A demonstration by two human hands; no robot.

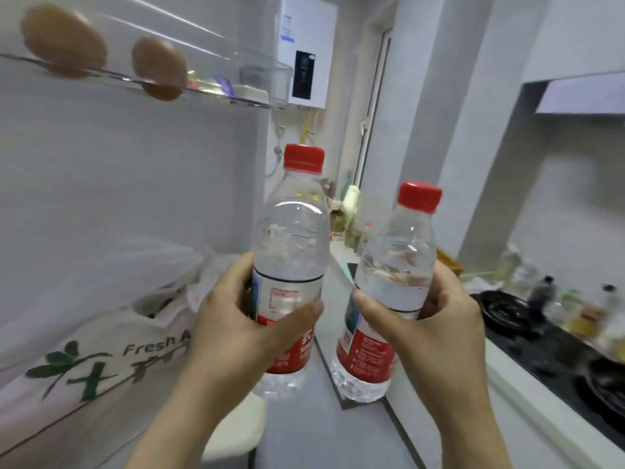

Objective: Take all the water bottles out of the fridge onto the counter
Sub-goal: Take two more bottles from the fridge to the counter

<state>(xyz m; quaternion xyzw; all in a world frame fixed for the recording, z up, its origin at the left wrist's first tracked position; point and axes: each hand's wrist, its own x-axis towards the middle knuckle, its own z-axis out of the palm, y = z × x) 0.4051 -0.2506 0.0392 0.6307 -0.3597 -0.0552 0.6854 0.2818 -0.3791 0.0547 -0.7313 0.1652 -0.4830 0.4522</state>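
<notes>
I hold two clear water bottles with red caps and red-and-white labels, both upright in mid-air. My left hand grips the left bottle around its label. The right bottle is gripped at its middle by my right hand. Both bottles hang in front of the open fridge, whose white interior fills the left side. The white counter runs along the lower right, beside and below the right bottle.
A white plastic bag with green print lies in the fridge at lower left. Two eggs rest on the upper transparent shelf. A black stove with pans and several bottles and jars sits on the counter. A water heater hangs on the far wall.
</notes>
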